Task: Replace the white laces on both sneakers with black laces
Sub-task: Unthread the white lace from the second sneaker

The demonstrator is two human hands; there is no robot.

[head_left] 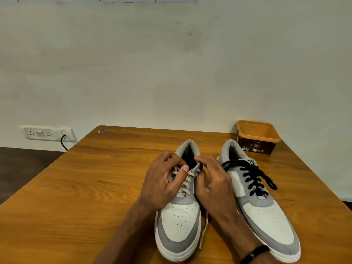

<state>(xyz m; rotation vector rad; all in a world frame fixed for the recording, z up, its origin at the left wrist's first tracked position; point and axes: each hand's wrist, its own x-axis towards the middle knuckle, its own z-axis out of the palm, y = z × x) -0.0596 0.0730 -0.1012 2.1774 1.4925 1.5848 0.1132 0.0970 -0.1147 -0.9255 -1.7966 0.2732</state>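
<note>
Two white and grey sneakers stand side by side on the wooden table (pixel 76 187), toes toward me. The left sneaker (pixel 179 223) carries a white lace (pixel 187 181), and one loose end of it trails down the shoe's right side to the table. The right sneaker (pixel 266 212) is threaded with a black lace (pixel 253 178). My left hand (pixel 162 183) has its fingers curled over the upper white lacing on the left flank. My right hand (pixel 213 180) grips the same shoe's right flank, fingers curled at the top eyelets. A dark band circles my right wrist.
An orange tub (pixel 258 136) with dark sides stands at the table's back right corner, close behind the right sneaker. A wall socket (pixel 49 133) with a black cable is on the wall at the left. The table's left edge drops to a dark floor.
</note>
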